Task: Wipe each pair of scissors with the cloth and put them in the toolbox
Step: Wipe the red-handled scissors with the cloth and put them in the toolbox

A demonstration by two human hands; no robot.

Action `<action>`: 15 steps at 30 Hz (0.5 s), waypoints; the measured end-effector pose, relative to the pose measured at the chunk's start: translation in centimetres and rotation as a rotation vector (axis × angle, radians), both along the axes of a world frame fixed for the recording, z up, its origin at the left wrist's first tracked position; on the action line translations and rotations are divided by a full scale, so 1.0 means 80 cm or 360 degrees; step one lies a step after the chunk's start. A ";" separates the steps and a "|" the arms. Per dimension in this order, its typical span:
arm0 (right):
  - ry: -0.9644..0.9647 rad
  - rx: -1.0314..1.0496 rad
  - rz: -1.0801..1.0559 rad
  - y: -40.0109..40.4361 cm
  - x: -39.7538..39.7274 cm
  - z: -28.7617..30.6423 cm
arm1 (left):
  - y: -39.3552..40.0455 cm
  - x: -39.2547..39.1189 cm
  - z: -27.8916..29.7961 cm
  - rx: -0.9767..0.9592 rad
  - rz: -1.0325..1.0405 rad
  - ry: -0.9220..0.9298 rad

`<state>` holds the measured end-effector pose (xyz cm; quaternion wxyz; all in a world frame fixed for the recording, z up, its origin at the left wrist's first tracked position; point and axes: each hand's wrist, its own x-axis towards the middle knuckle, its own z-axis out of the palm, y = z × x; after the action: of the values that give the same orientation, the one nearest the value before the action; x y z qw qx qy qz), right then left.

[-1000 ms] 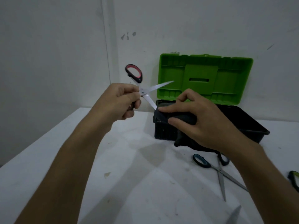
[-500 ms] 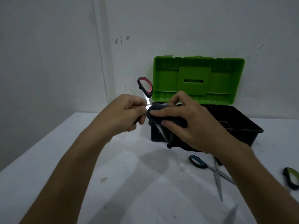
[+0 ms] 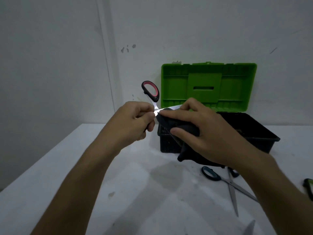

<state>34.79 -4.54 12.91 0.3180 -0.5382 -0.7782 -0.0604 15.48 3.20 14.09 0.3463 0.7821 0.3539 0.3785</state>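
My left hand (image 3: pixel 133 122) grips the red-and-black scissors (image 3: pixel 151 92) by the lower handle, the other handle loop sticking up, blades spread. My right hand (image 3: pixel 201 131) holds the dark cloth (image 3: pixel 179 128) pressed around one blade close to the pivot; the other blade shows above my fingers. Behind both hands stands the toolbox (image 3: pixel 264 133), black tub with its green lid (image 3: pixel 208 85) open against the wall. Blue-handled scissors (image 3: pixel 227 182) lie open on the white table (image 3: pixel 84 167), below my right wrist.
A green-and-black handle (image 3: pixel 309 185) of another pair lies at the right edge. A blade tip (image 3: pixel 249 228) pokes in at the bottom edge. The table's left edge runs diagonally, and walls close in behind.
My right hand slid the cloth along the blade towards the pivot, up to my left hand. The scissors have tilted so the red loop points more upright.
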 end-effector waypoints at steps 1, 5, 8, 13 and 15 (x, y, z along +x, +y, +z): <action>0.0012 -0.0031 0.0018 0.001 -0.001 -0.002 | -0.001 -0.002 0.002 -0.0031 -0.0019 -0.0041; -0.0034 -0.0158 0.0047 0.001 0.001 0.004 | 0.002 -0.005 0.001 -0.0095 -0.0017 -0.0164; -0.0107 -0.0237 0.0020 -0.005 0.012 0.012 | 0.005 0.001 -0.004 -0.0057 0.0028 -0.0189; -0.0028 -0.0068 -0.0045 0.002 0.013 0.002 | 0.008 0.013 -0.006 0.0058 0.0032 -0.0116; -0.0018 -0.0057 -0.0021 0.009 0.012 -0.003 | 0.010 0.014 -0.004 0.0055 0.0068 -0.0161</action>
<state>35.74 -3.85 12.66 0.3036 -0.5486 -0.7773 -0.0518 16.62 4.03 13.78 0.3421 0.7601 0.3459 0.4308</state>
